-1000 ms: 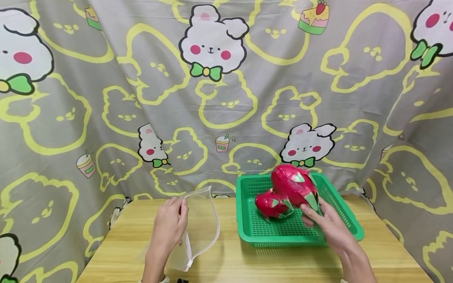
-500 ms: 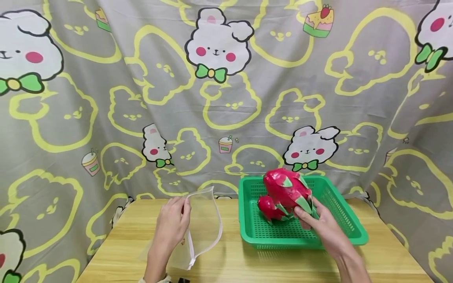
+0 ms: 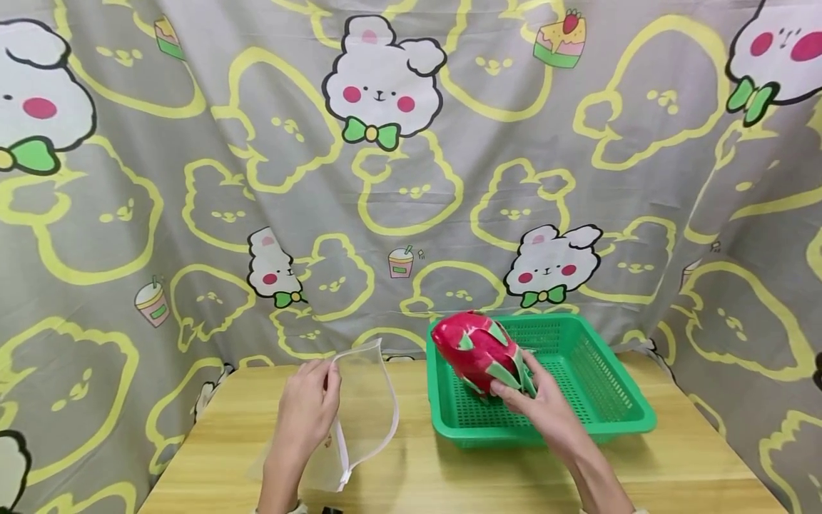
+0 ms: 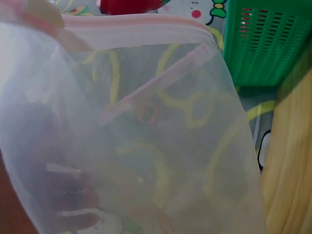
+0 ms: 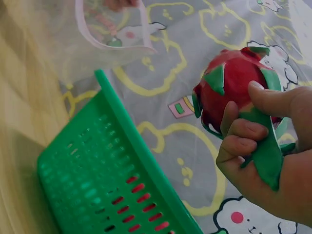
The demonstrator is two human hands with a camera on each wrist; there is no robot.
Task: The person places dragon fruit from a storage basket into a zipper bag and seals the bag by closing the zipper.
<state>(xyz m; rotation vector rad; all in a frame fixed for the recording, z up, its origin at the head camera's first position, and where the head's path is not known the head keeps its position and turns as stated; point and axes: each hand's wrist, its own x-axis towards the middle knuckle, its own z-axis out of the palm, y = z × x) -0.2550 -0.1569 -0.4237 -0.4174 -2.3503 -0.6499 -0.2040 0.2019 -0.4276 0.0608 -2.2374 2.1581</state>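
Note:
A clear mesh zip bag (image 3: 367,410) stands on the wooden table (image 3: 449,478), its mouth held open towards the right. My left hand (image 3: 319,391) pinches its white rim. The bag (image 4: 146,136) fills the left wrist view. My right hand (image 3: 516,391) grips a large red dragon fruit (image 3: 477,348) with green scales by its lower end, above the left side of the green basket (image 3: 597,417). In the right wrist view the fingers (image 5: 241,141) curl round the fruit (image 5: 231,90), with the basket (image 5: 97,180) below and the bag (image 5: 114,29) beyond. A second, smaller fruit is hidden.
A cartoon rabbit curtain (image 3: 411,178) hangs close behind the table and round both sides. The basket stands at the table's right rear. Bare wood lies along the front edge and between bag and basket.
My right hand has carried the large dragon fruit left, from over the basket's middle to its left edge, nearer the bag. The smaller fruit is now out of sight. The left hand stays put.

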